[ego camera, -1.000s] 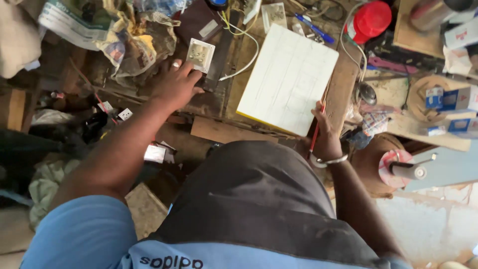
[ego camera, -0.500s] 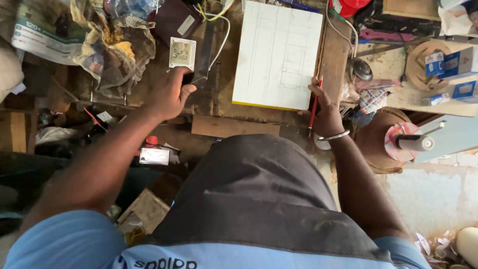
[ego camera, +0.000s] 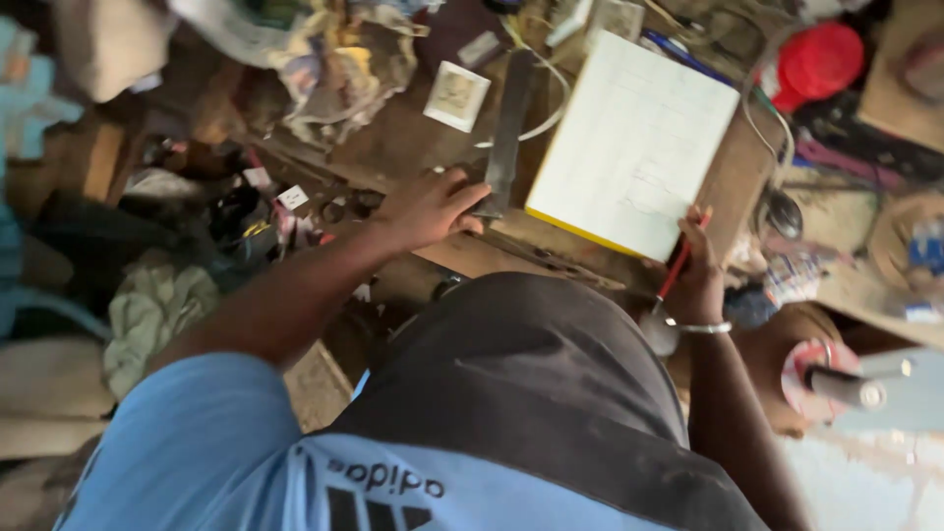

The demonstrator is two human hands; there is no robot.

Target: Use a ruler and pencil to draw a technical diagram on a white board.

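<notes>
Two hands work at a cluttered wooden bench (ego camera: 413, 138). Beside the white board (ego camera: 634, 143), the left hand (ego camera: 428, 206) grips what looks like a dark metal strip (ego camera: 506, 133); the right hand (ego camera: 698, 270) holds a red pencil (ego camera: 680, 261) at the board's near corner.

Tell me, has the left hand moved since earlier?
Yes. The left hand has drawn back from the small white card, toward the person, and now touches the dark flat bar.

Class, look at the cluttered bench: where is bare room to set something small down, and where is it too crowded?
Bare wood shows between the small square card and the left hand. The white board itself is flat and free. Rags crowd the far left.
</notes>
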